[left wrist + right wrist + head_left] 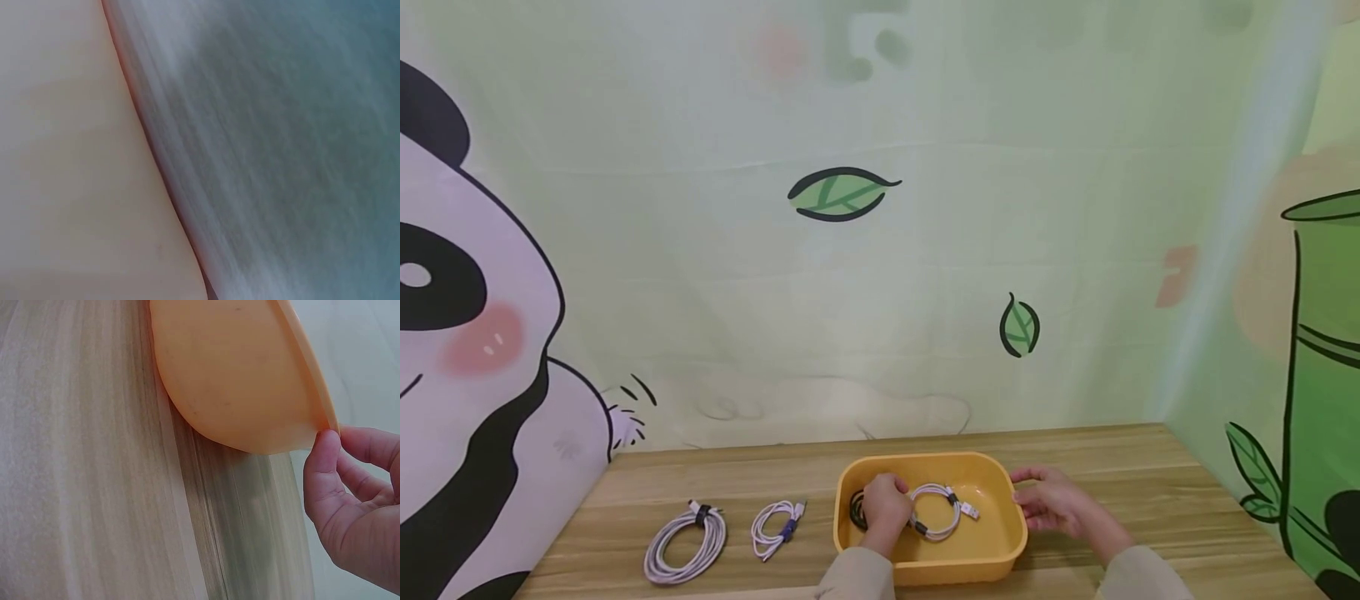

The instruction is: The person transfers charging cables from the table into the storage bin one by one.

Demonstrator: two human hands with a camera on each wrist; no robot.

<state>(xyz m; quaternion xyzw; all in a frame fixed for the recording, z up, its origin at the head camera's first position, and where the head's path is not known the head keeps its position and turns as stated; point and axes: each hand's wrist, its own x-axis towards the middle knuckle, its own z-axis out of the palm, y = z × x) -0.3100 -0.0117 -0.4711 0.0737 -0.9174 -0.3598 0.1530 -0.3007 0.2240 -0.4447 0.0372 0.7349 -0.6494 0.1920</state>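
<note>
A yellow plastic bin (925, 575) stands on the table between both hands. My left hand (886, 504) reaches inside it with curled fingers and grips a coiled black cable (856, 510), which the hand partly covers. Beside that hand, on the bin's floor, lies a coiled white cable (956, 523) with black ties and a USB plug. At the bin's right end, my right hand (1051, 502) pinches the rim between thumb and fingers; the right wrist view shows the thumb (324, 453) against the bin wall (250, 381). The left wrist view shows no fingers.
Left of the bin, a large grey-white coiled cable (662, 562) with a black tie lies on the wooden table (737, 462). Between it and the bin is a smaller white cable (758, 533) with a blue tie. A printed panda backdrop (925, 250) rises behind the table.
</note>
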